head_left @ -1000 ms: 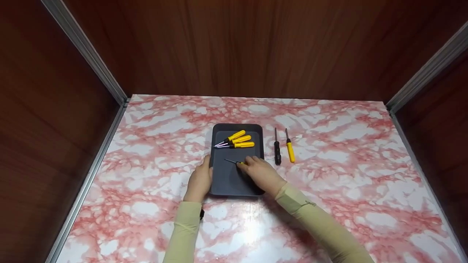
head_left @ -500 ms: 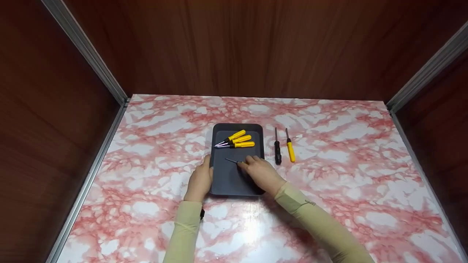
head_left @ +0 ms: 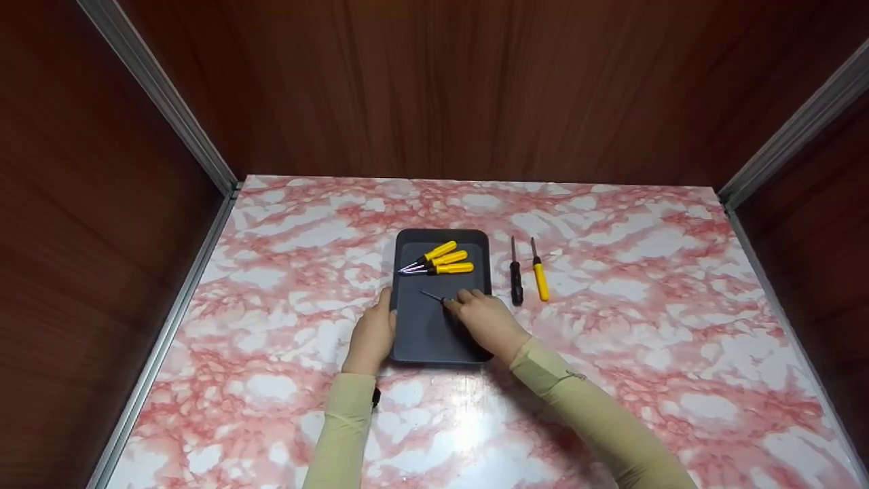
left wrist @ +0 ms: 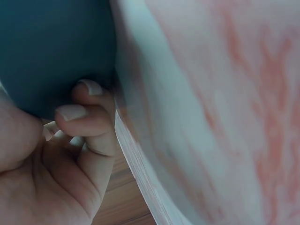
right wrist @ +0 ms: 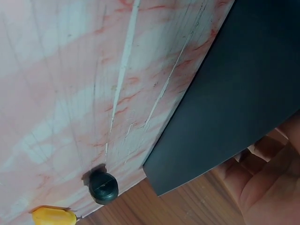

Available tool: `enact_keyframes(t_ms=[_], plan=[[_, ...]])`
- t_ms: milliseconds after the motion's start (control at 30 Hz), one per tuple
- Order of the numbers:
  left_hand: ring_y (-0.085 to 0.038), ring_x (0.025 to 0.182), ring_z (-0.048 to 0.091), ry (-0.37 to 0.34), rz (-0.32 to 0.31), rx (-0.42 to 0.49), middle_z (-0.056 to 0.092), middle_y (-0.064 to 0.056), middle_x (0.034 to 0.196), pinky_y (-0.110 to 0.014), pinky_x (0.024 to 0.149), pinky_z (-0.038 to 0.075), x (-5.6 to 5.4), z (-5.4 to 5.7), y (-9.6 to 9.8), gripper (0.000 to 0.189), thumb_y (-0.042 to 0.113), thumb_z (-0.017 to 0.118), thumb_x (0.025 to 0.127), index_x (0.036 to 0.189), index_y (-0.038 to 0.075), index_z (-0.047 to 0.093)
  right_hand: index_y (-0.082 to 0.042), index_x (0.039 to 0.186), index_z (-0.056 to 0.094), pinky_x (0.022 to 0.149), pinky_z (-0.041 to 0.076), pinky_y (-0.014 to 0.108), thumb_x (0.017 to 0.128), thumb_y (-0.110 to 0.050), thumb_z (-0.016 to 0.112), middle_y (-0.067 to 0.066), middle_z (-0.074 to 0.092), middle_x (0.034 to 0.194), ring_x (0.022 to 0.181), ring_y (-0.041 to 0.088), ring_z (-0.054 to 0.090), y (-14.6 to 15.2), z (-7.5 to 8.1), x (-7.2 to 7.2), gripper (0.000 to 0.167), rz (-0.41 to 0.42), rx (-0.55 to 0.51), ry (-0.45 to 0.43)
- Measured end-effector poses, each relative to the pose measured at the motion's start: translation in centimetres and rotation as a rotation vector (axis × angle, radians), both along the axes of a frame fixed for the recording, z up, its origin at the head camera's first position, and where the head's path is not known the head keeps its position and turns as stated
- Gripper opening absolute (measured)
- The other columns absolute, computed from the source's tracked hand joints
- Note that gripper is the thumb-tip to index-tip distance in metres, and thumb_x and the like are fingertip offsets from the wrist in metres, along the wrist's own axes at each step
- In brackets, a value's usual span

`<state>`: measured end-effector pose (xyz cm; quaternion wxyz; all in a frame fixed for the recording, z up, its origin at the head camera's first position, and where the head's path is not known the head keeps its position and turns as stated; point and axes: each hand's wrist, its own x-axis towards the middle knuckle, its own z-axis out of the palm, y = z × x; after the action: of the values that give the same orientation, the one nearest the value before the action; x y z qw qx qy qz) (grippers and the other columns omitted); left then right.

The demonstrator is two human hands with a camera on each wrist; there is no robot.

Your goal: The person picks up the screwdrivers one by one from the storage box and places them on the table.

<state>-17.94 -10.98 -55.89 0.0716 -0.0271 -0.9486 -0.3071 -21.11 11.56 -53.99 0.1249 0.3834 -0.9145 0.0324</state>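
A dark grey tray (head_left: 424,343) stands on the table in the head view. My left hand (head_left: 373,333) grips its left wall; the left wrist view shows curled fingertips (left wrist: 72,112) against the tray. Over the tray's right side, my right hand (head_left: 487,322) pinches a screwdriver (head_left: 432,297), its thin shaft pointing left and its handle mostly hidden by the fingers. Several centimetres farther back in the tray lie a yellow-handled screwdriver (head_left: 441,250), a second yellow screwdriver (head_left: 451,257) and a third yellow screwdriver (head_left: 453,269), their tips together at the left.
Right of the tray, a black screwdriver (head_left: 516,284) and a yellow-and-black screwdriver (head_left: 541,282) lie side by side on the red-and-white marbled table (head_left: 645,326). Brown wood-grain panels (head_left: 475,88) with metal corner rails (head_left: 170,102) enclose the table at the back and sides.
The screwdriver in my right hand has shifted very slightly right and away, its tip raised a little in the head view. The left hand, tray and other screwdrivers stay in place.
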Motion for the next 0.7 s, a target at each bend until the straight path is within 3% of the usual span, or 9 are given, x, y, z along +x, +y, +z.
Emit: enact_keyframes(t_ms=[700], plan=[[-0.042,0.074,0.064,0.007,0.004,0.005,0.065,-0.026,0.088,-0.054,0.061,0.047,0.07,0.15,0.01,0.039,0.008,0.057,0.094,0.132,0.006,0.047,-0.013,0.112,0.070,0.058,0.050,0.038,0.087,-0.001,0.061,0.007,0.059,0.088,0.079,0.026,0.055,-0.09,0.11,0.00,0.030,-0.012,-0.014,0.040]])
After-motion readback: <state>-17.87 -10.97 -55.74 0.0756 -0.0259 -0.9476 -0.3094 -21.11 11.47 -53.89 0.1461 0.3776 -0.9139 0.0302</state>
